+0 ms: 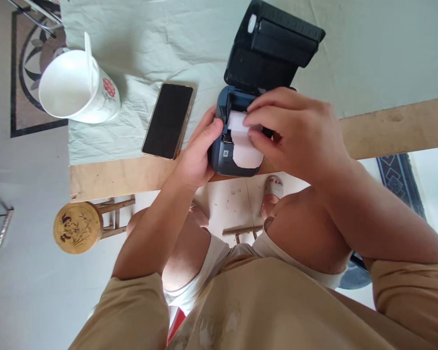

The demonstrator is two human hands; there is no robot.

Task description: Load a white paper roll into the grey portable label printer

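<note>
A dark blue portable label printer (219, 163) lies at the table's front edge with its black lid (270, 53) swung up and back. Inside its bay sits a roll of white paper (237, 120), and the roll's loose end hangs out over the printer's front. My left hand (200, 150) grips the printer's left side, thumb on the rim of the bay. Over the bay, my right hand (292, 129) has its fingers bent, fingertips touching the paper roll and its loose strip. My right fingers partly cover the roll.
Left of the printer a phone (169, 120) lies face up on the pale green cloth (138, 53). Beyond it stands a white floral bucket (105, 99) with an upright handle. The table's wooden edge (394, 129) runs along the front. A round wooden stool (78, 227) stands below left.
</note>
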